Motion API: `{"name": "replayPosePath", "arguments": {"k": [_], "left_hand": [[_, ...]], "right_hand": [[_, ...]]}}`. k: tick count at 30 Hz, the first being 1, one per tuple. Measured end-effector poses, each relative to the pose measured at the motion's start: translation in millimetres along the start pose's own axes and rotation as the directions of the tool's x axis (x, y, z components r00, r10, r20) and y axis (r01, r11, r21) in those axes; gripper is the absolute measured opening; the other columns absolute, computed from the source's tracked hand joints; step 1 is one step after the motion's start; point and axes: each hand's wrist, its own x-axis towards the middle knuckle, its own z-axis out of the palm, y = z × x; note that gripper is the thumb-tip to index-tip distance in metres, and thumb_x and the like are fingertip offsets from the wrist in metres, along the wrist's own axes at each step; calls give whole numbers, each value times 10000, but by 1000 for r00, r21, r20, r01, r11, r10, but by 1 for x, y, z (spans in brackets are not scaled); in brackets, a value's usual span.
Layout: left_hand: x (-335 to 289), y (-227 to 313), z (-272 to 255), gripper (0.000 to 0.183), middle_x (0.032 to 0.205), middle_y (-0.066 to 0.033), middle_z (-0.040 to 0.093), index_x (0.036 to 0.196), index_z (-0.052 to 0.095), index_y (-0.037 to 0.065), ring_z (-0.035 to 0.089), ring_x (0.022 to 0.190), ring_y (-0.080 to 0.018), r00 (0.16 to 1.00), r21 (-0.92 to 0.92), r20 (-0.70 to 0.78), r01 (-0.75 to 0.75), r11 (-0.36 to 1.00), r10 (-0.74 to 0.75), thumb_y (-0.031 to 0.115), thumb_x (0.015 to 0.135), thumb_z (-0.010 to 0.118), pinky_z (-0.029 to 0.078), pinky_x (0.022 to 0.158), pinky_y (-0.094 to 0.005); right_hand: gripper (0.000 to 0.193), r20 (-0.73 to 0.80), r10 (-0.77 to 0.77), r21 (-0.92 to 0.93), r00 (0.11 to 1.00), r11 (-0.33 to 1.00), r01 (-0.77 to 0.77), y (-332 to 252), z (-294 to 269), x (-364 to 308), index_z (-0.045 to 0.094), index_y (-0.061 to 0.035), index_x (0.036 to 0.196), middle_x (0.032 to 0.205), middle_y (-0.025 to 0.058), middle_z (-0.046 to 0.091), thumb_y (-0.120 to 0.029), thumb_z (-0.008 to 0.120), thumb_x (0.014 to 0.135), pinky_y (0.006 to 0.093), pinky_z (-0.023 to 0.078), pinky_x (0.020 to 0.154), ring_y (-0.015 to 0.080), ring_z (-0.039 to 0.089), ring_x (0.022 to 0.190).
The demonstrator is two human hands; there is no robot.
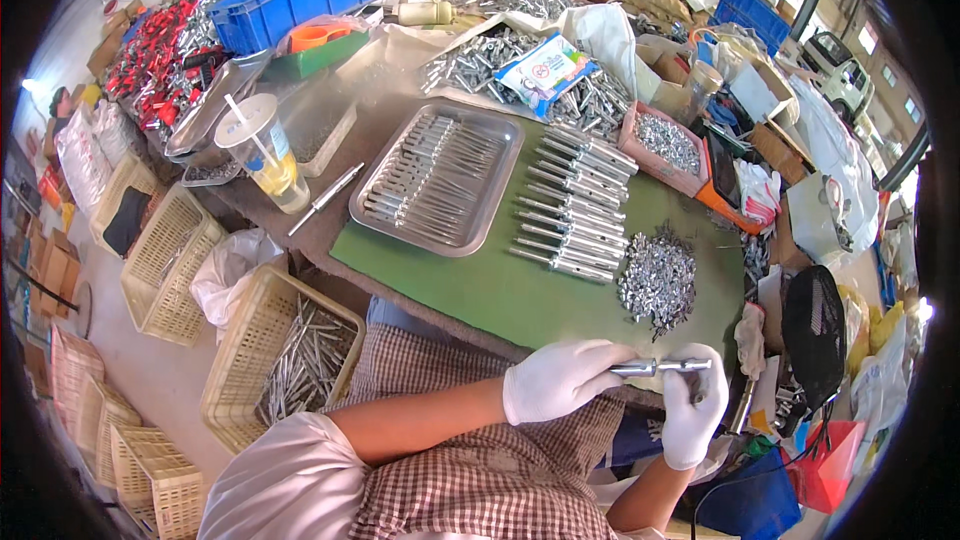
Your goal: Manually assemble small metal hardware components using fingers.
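Left grip (558,382) and right grip (692,415) hold silvery metal parts (634,368) in line.

White wall (85,5), pale floor (165,390) — small bright windows (868,38)

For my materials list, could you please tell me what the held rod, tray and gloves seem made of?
Rod: seemingly shiny metal, by its silvery glints; exact kind unclear.
Tray: probably smooth stainless steel, from its grey, reflective rim.
Gloves: apparently matte white fabric, from their soft creases.
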Motion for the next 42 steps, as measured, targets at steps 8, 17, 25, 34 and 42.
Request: {"name": "replayPosePath", "arguments": {"k": [8, 17, 25, 34, 42], "left_hand": [[1, 0, 4, 570, 1189, -166, 682, 1500, 452, 51, 661, 1077, -346, 990, 8, -84, -115, 993, 115, 109, 967, 645, 513, 938, -416], [0, 12, -3, 823, 1194, -122, 683, 1646, 141, 64, 666, 1067, -257, 999, -328, 25, -34, 944, 44, 37, 986, 632, 492, 997, -336], [1, 8, -5, 790, 1339, -125, 609, 1615, 291, 82, 607, 1160, -237, 992, -287, -24, -123, 950, 121, 204, 953, 704, 461, 1060, -381], [-2, 5, -36, 352, 1115, -175, 679, 1279, 635, 36, 671, 1016, -347, 998, 12, -63, 27, 1000, -26, 187, 964, 680, 534, 896, -378], [-1, 10, -58, 303, 865, -54, 676, 1113, 732, 95, 685, 786, -251, 998, 694, 7, 39, 718, -60, 251, 855, 759, 544, 682, -356]], "right_hand": [[285, 177, -98, -10, 979, 995, 102, -7, -3, 7, 654, 14, 965, 916, 72, 608, 108, 710, 702, 278, 482, 753, 170, 598, 818], [321, 278, 6, 82, 961, 996, -30, 2, 4, 0, 727, 8, 998, 880, 43, 613, -113, 790, 707, 256, 455, 693, 136, 575, 775], [310, 140, -268, -180, 953, 940, 290, -25, 11, -5, 726, -24, 980, 804, 54, 649, 13, 743, 673, 270, 459, 613, 162, 577, 652], [264, 35, 59, 118, 998, 991, -62, 29, 3, 16, 657, 4, 1080, 1086, 49, 615, 54, 559, 840, 241, 441, 788, 96, 522, 862], [312, 256, 348, 208, 902, 891, -403, 33, 2, -6, 643, 11, 1280, 930, 78, 734, -137, 480, 1060, 207, 473, 563, 65, 566, 571]]}}
